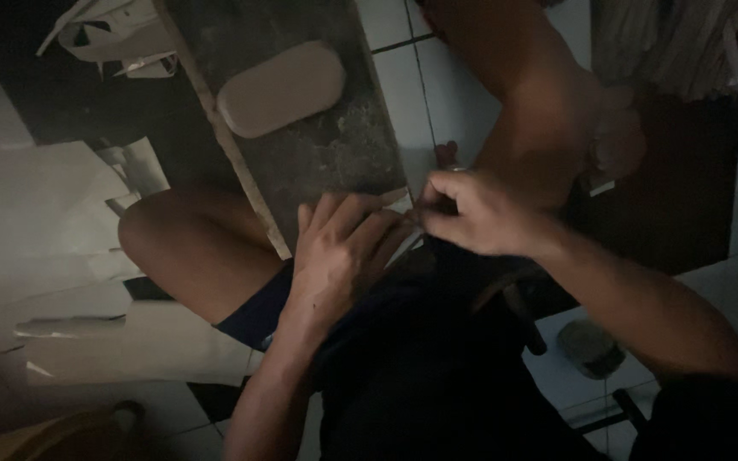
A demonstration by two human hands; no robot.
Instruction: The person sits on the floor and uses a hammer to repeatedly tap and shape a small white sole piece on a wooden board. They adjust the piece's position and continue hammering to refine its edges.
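Strip [414,220], pale and thin, sits right at the centre of the frame, at the near end of the dark slab-like worktop [335,145], and both hands are on it. From the head view: the right hand [480,213] comes in from the lower right, its grip clenched in a pinch on the strip's upper end. The left hand [339,252] lies flat just left of it, fingers spread and released, palm down, pressing over the lower part of the strip against the worktop edge and the lap. So the strip runs on a slant, from the pinch down and leftward under the left fingers; its long axis seems to point toward the lower left, though the light is too dim to be sure. Both hands touch; the right is the one actually gripping. On the worktop, upper middle of the frame, rests a pale oval block [282,88], well apart from the hands. White paper sheets [53,222] lie at the left on the tiled floor [403,77].
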